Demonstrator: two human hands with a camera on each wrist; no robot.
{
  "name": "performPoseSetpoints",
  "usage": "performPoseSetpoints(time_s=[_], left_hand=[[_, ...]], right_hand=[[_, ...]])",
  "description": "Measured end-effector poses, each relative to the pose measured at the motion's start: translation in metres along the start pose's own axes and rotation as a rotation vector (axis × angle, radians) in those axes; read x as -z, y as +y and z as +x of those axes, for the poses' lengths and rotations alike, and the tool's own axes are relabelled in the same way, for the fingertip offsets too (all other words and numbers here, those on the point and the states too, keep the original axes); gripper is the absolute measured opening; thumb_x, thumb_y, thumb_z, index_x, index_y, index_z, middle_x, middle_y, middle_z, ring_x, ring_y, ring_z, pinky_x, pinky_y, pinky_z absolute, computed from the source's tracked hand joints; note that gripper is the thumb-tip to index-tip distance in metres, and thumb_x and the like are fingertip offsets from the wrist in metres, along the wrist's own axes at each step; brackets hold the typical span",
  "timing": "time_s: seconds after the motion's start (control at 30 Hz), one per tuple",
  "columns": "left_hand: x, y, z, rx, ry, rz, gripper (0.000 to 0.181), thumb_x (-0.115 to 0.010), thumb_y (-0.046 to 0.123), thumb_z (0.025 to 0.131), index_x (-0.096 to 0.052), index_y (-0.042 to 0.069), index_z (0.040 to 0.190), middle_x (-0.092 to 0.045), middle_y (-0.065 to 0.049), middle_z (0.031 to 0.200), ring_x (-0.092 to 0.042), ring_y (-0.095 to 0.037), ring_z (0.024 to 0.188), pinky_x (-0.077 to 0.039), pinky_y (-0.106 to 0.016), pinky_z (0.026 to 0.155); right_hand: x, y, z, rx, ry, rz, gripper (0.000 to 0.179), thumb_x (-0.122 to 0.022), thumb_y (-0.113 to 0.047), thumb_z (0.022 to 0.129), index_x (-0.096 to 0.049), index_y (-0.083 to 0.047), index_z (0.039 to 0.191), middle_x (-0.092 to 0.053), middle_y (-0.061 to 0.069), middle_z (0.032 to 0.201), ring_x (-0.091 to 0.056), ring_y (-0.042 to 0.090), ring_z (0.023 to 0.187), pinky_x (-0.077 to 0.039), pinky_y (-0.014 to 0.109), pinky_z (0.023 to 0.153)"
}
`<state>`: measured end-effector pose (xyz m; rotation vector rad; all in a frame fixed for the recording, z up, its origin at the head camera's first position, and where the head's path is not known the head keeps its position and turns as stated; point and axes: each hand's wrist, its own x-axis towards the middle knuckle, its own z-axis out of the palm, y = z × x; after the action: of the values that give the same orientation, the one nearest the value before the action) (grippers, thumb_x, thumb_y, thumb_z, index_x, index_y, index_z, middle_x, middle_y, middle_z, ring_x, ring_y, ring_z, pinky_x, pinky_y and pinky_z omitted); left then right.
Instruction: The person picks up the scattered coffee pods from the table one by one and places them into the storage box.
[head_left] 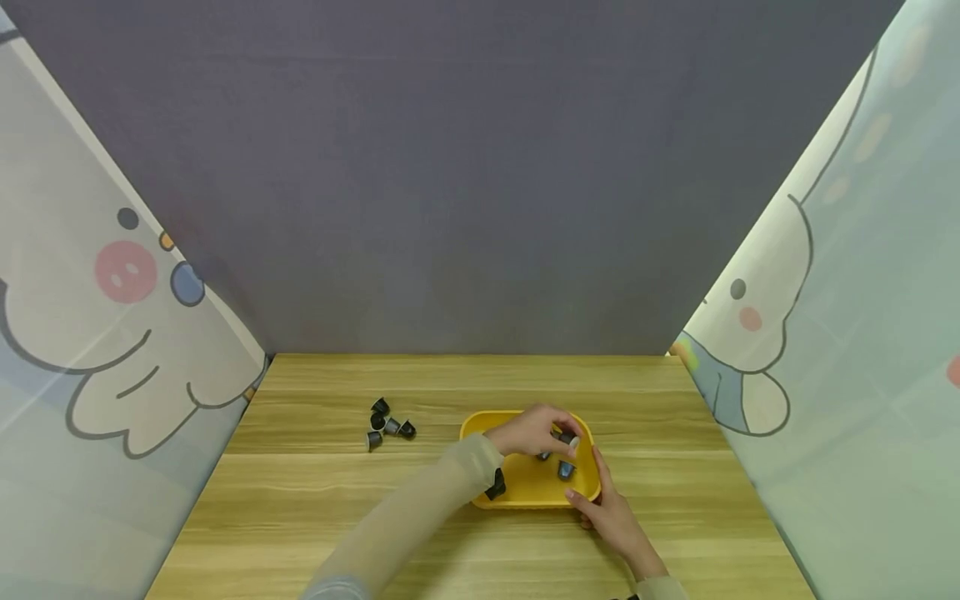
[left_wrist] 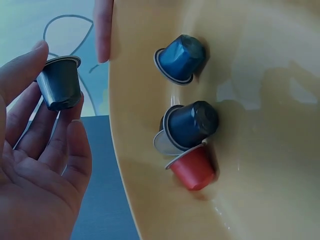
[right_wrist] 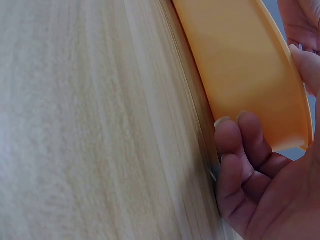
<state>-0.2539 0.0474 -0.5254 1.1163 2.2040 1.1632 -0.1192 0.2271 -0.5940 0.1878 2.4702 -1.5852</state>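
Head view: the left hand [head_left: 534, 433] pinches a dark coffee capsule [left_wrist: 60, 85] above the three o'clock end of a yellow tray [head_left: 528, 487].
Thumb and fingertips hold it near its rim, while the right hand [head_left: 613, 515] grips the tray's corner at four o'clock, fingers curled by the outer wall. A light pinch, the capsule kept low and that corner braced should help avoid dents and rolling. Inside the tray lie a blue capsule [left_wrist: 181, 57], a navy capsule [left_wrist: 195, 122] against a red capsule [left_wrist: 193, 169], another mostly hidden, and black capsules [head_left: 496, 484] at eight o'clock; loose capsules [head_left: 392, 426] sit on the wooden table [head_left: 300, 500] between nine and ten.
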Motion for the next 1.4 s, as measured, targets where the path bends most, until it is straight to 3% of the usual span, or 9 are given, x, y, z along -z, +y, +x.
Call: performPoseSetpoints(time_s=[0.2,0.47,0.77,0.93,1.13,1.4], left_hand=[[-0.005,0.0,0.001,-0.006,-0.031,-0.038,0.029,-0.078,0.015,0.088,-0.073,0.008,0.116,-0.068,0.013,0.104,-0.059,0.0,0.09,-0.049,-0.019,0.081],[-0.009,-0.003,0.002,-0.007,-0.032,-0.018,0.029,-0.079,0.014,0.087,-0.073,0.006,0.114,-0.068,0.014,0.101,-0.058,0.0,0.088,-0.048,-0.018,0.079],[-0.014,-0.008,0.001,0.016,-0.027,0.006,0.029,-0.079,0.017,0.087,-0.073,0.009,0.114,-0.067,0.015,0.103,-0.059,0.001,0.093,-0.048,-0.018,0.083],[-0.014,-0.007,0.0,0.03,-0.029,-0.032,0.029,-0.079,0.015,0.088,-0.072,0.006,0.115,-0.067,0.014,0.103,-0.059,0.001,0.094,-0.049,-0.019,0.084],[-0.013,-0.005,-0.002,0.03,-0.034,-0.039,0.027,-0.077,0.015,0.089,-0.071,0.007,0.114,-0.069,0.008,0.108,-0.061,-0.003,0.099,-0.049,-0.02,0.085],[-0.012,-0.001,-0.002,0.017,-0.032,-0.009,0.026,-0.076,0.017,0.09,-0.071,0.01,0.115,-0.069,0.009,0.109,-0.062,-0.007,0.102,-0.049,-0.021,0.086]], right_hand=[[-0.001,0.002,0.0,-0.021,0.002,-0.013,0.096,-0.069,-0.036,0.095,0.0,-0.026,0.161,-0.057,0.006,0.066,-0.056,0.019,0.061,-0.05,0.029,0.058],[-0.002,0.004,0.002,-0.027,0.016,-0.007,0.095,-0.069,-0.032,0.095,-0.001,-0.026,0.162,-0.057,0.007,0.067,-0.057,0.021,0.062,-0.051,0.031,0.058],[0.0,0.003,0.001,0.014,-0.019,-0.03,0.096,-0.066,-0.037,0.096,0.004,-0.026,0.161,-0.057,0.006,0.066,-0.057,0.018,0.061,-0.051,0.029,0.057],[0.0,0.002,0.0,0.025,-0.013,-0.033,0.096,-0.066,-0.037,0.096,0.003,-0.025,0.161,-0.057,0.006,0.065,-0.057,0.018,0.061,-0.051,0.029,0.058],[-0.001,0.001,0.0,0.002,0.008,-0.026,0.096,-0.069,-0.036,0.095,0.0,-0.025,0.162,-0.057,0.006,0.065,-0.056,0.019,0.061,-0.05,0.029,0.058],[-0.002,0.0,0.001,-0.017,0.011,-0.019,0.096,-0.069,-0.034,0.095,-0.001,-0.025,0.162,-0.06,0.008,0.069,-0.057,0.02,0.062,-0.051,0.031,0.058]])
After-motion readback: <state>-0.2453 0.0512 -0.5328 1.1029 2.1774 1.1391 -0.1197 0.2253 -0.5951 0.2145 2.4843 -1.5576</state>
